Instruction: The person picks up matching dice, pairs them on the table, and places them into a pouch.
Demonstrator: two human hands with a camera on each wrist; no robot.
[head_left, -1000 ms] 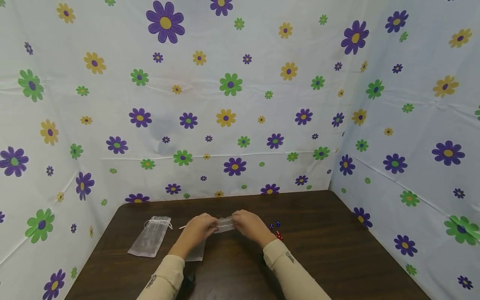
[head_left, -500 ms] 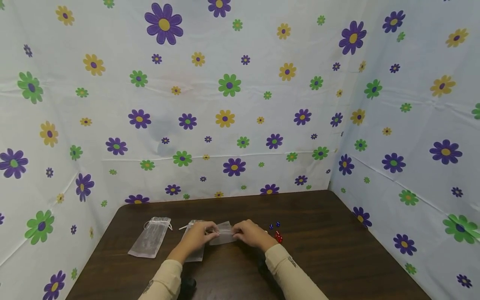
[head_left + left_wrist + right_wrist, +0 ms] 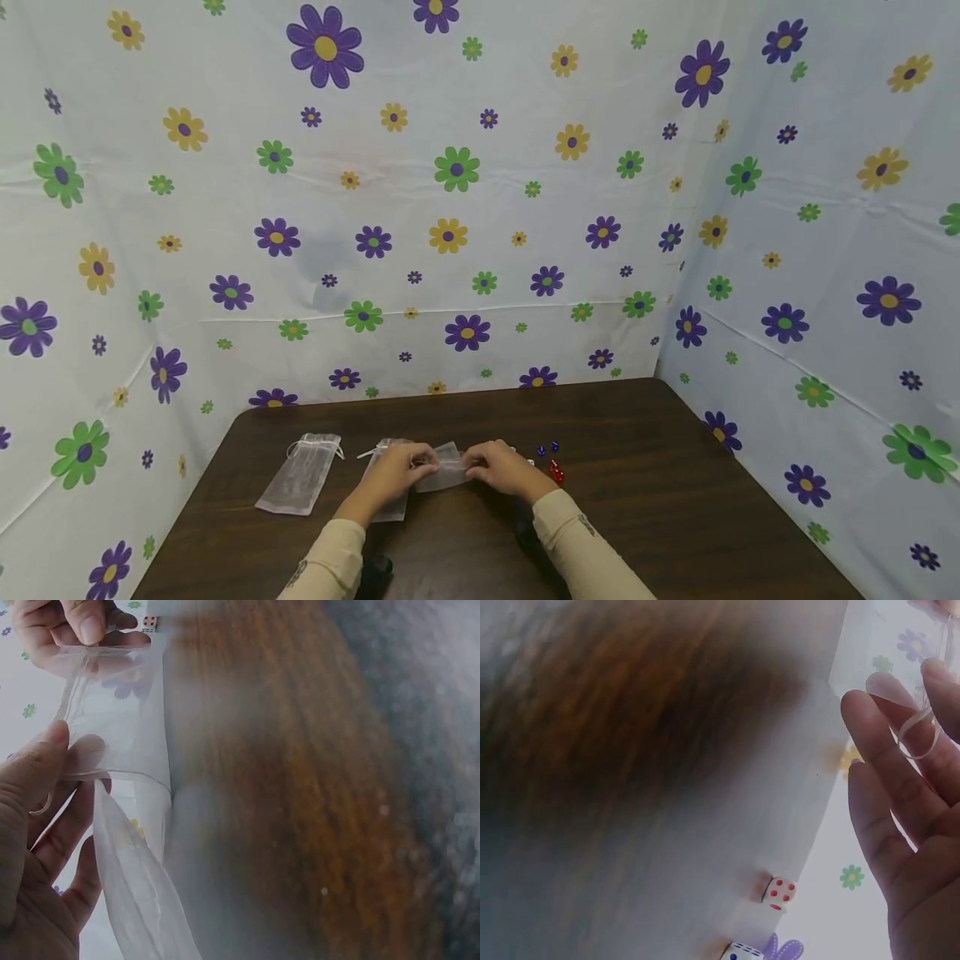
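Between my two hands a small sheer white drawstring bag (image 3: 448, 473) is stretched sideways above the table. My left hand (image 3: 393, 471) pinches its left edge between thumb and fingers. At the other end, my right hand (image 3: 504, 468) pinches the right edge; a thin loop of drawstring (image 3: 922, 754) shows by its fingers in the right wrist view. The see-through cloth (image 3: 124, 712) appears in the left wrist view, with both hands on it. A second sheer bag (image 3: 390, 510) lies partly hidden under my left hand. A third one (image 3: 300, 479) lies flat farther left.
Right of my right hand lie blue dice (image 3: 542, 451) and red dice (image 3: 556, 472). White dice, one with red dots (image 3: 780, 891) and one with blue dots (image 3: 742, 951), lie close to that hand. Flowered cloth (image 3: 465, 250) walls the dark wooden table (image 3: 675, 517).
Both hands have come slightly lower in the head view, and the held bag has turned so more of its cloth shows. Over the last half second they have barely moved.
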